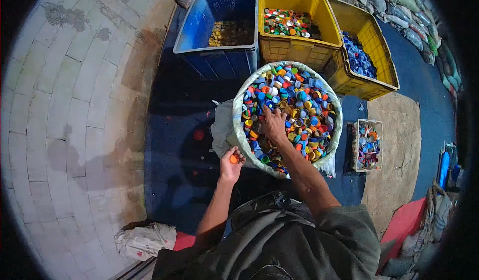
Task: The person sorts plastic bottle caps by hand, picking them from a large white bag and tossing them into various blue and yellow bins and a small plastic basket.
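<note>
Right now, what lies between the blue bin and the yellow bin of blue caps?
Another yellow bin, holding mixed-colour caps, stands between the blue bin and the yellow bin of blue caps; the head view shows it.

On our left we see a pale grey surface of long rectangular blocks [92,115], stained in dark patches and crossed by soft shadows [117,162]. Beside it, a dark blue floor covering [172,195] spreads to the right, where a flat, worn brown sheet [394,140] lies on it. Stuffed, crumpled sacks [410,29] line the far right edge. Near right, we have a flat red sheet [405,224]; near left, a rumpled whitish cloth bundle [146,241].
</note>
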